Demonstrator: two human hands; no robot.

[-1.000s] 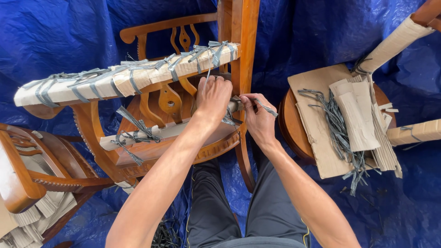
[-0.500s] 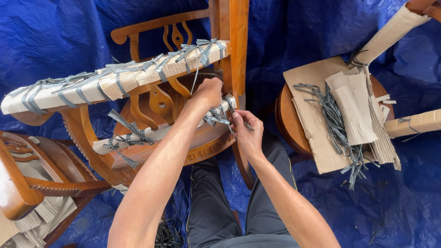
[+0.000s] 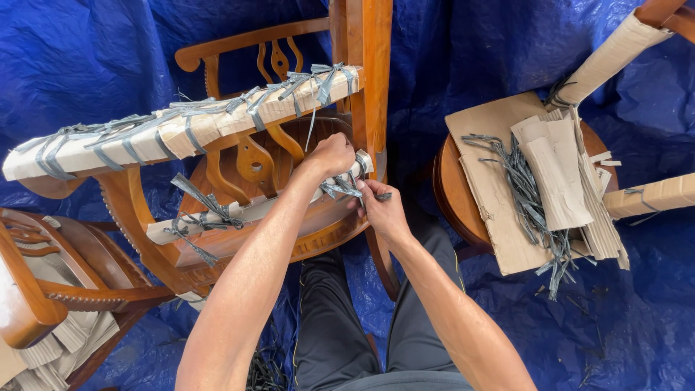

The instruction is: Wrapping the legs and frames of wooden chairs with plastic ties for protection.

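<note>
Cardboard wrapping [image 3: 289,203], tan and bound with grey plastic straps [image 3: 340,187], is covering a rail of the wooden chair [image 3: 362,80] nearest the person. Left hand [image 3: 333,154] is clenching around the wrapped rail's end; right hand [image 3: 381,206] is pinching a strap just beside it. Further right, loose cardboard sheets [image 3: 554,170] and cut grey strips [image 3: 528,195] are lying on a round wooden seat [image 3: 452,206]. Blue tarpaulin [image 3: 87,65] is covering the floor all around. Compared with a moment earlier, both hands are sitting slightly lower and closer together.
</note>
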